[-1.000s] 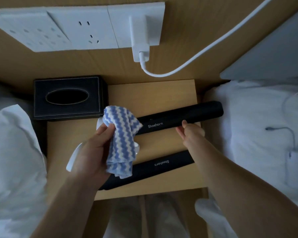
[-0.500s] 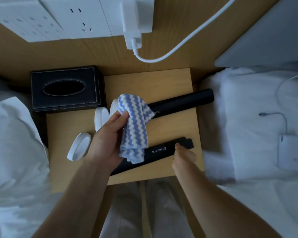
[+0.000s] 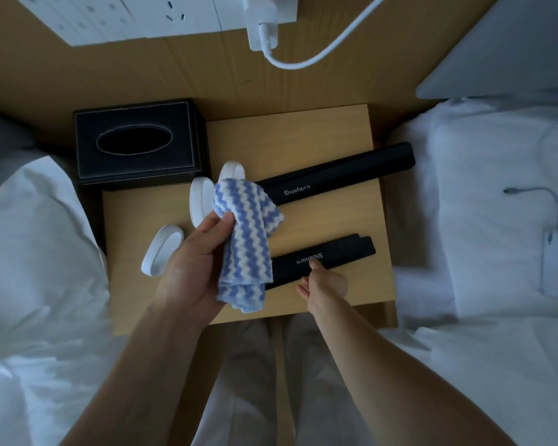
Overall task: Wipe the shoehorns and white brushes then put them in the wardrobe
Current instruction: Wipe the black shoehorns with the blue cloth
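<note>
On the light wooden surface (image 3: 303,136), a black stitched leather tissue box (image 3: 136,146) shows a dark opening, contents indiscernible. Near black sleeve marked "Shoehorn" (image 3: 342,249) lies under the right hand (image 3: 326,283) thumb; grip indeterminate. Far black "Shoehorn" sleeve (image 3: 335,175) lies well apart. Left hand (image 3: 194,268) grips a blue-and-white zigzag cloth (image 3: 245,246) beside three white oval brushes (image 3: 161,252)

Dim, bluish, low-contrast picture with soft shadows, wide-angle bending and slight blur at edges.
</note>
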